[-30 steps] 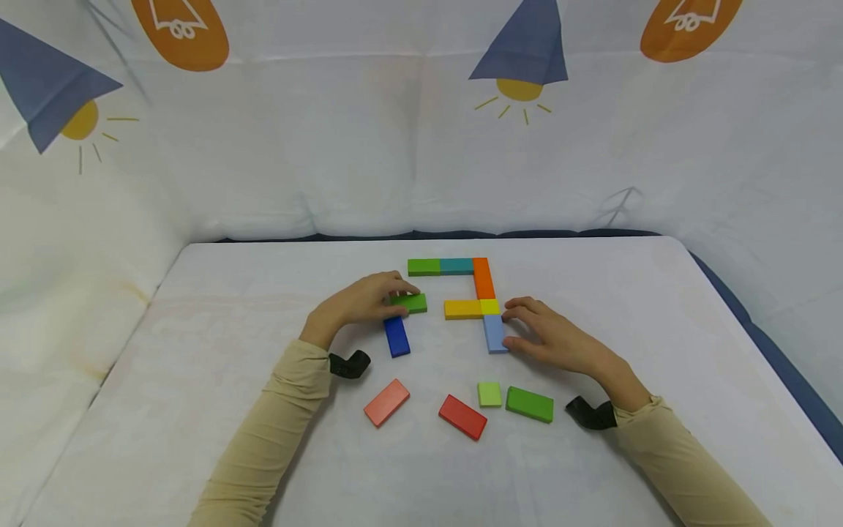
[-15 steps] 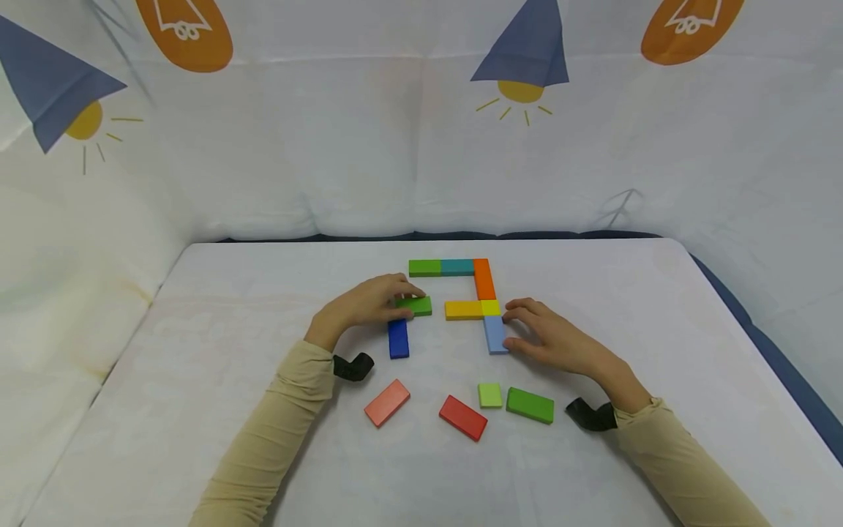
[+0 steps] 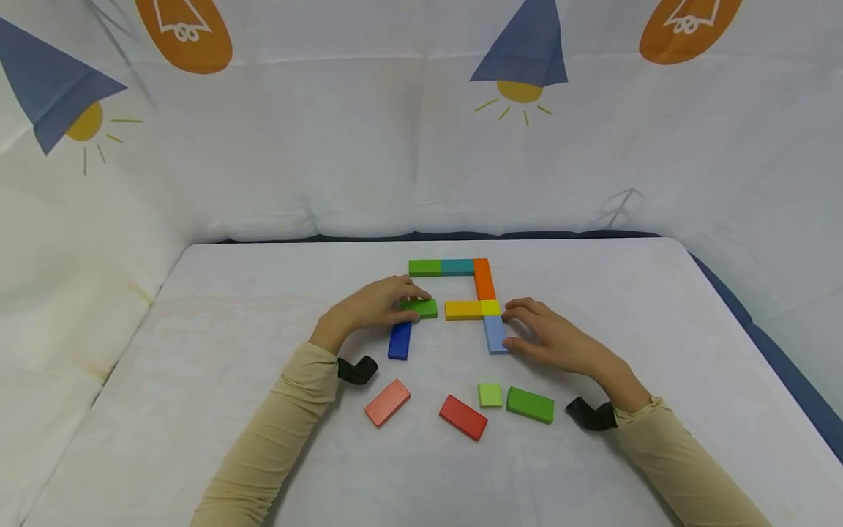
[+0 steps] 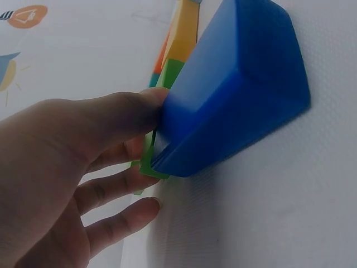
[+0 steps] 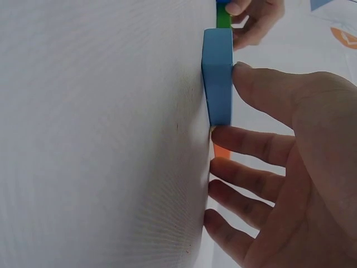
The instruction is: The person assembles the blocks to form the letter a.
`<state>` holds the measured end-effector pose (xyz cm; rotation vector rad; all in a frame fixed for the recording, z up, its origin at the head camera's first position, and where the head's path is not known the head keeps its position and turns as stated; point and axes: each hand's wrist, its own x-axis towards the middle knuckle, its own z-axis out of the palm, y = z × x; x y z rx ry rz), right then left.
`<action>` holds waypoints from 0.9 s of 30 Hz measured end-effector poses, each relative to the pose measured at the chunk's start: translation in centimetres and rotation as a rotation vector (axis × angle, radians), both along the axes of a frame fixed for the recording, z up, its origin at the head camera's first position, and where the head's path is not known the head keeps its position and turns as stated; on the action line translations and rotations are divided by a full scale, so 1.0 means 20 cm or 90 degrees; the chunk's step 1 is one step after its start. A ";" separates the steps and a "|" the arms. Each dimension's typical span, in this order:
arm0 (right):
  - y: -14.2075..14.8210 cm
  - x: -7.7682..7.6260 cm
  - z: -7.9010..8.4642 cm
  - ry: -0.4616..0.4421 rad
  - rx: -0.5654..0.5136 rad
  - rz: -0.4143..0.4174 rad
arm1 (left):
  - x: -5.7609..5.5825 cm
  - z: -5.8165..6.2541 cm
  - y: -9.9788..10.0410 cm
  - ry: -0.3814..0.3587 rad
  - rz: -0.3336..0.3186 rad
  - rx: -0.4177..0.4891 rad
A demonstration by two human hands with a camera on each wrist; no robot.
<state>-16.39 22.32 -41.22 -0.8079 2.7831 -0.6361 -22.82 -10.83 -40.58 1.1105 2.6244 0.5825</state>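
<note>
While the left hand pinches the green block left of the amber block – seemingly to align these two – the loosely spread right hand touches the pale-blue block, right of the amber one, probably for steadying it.

A green block lies flat, crosswise. Toward the viewer from its left end slants a dark-blue block; right of the green lies a light-blue block.
</note>
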 end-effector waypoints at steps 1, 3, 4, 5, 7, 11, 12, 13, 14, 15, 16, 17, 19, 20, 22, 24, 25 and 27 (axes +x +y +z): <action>0.00 0.00 0.00 0.001 0.001 0.000 | 0.00 0.00 0.00 0.002 -0.001 0.000; 0.00 0.00 0.00 0.001 0.002 0.001 | 0.00 0.00 0.00 0.003 -0.001 0.000; 0.00 0.00 0.00 0.000 0.002 0.000 | 0.00 0.00 0.01 0.003 -0.001 0.000; 0.00 0.00 0.00 0.000 0.002 0.000 | 0.00 0.00 0.01 0.003 -0.002 0.000; 0.00 0.00 0.00 -0.001 0.002 -0.001 | 0.01 0.00 0.01 0.004 -0.003 0.000; 0.00 0.00 0.00 -0.002 0.003 -0.002 | 0.01 -0.01 0.02 0.005 -0.005 0.002; 0.00 0.00 0.00 -0.003 0.004 -0.002 | 0.01 -0.01 0.02 0.005 -0.006 0.002; 0.00 0.01 0.00 -0.003 0.004 -0.002 | 0.01 -0.01 0.02 0.007 -0.007 0.003; 0.00 0.01 0.00 -0.004 0.005 -0.003 | 0.01 -0.01 0.02 0.008 -0.007 0.003; 0.00 0.01 0.00 -0.004 0.006 -0.003 | 0.01 -0.01 0.02 0.010 -0.007 0.003; 0.00 0.01 0.00 -0.004 0.006 -0.003 | 0.01 -0.01 0.03 0.011 -0.007 0.003; 0.00 0.01 0.00 -0.004 0.007 -0.004 | 0.01 -0.01 0.03 0.012 -0.007 0.004; 0.00 0.01 0.01 -0.003 0.008 -0.004 | 0.01 -0.01 0.03 0.015 -0.007 0.003; 0.00 0.01 0.00 -0.003 0.007 -0.003 | 0.01 -0.01 0.03 0.016 -0.007 0.003; 0.00 0.01 0.00 -0.002 0.008 -0.002 | 0.01 -0.01 0.03 0.021 -0.007 -0.001; 0.00 0.01 0.00 -0.001 0.009 -0.002 | 0.01 -0.02 0.03 0.023 -0.007 -0.003; 0.00 0.01 0.00 -0.001 0.009 -0.001 | 0.01 -0.02 0.03 0.024 -0.007 -0.003; 0.00 0.01 0.00 -0.001 0.009 0.000 | 0.02 -0.02 0.04 0.023 -0.006 -0.002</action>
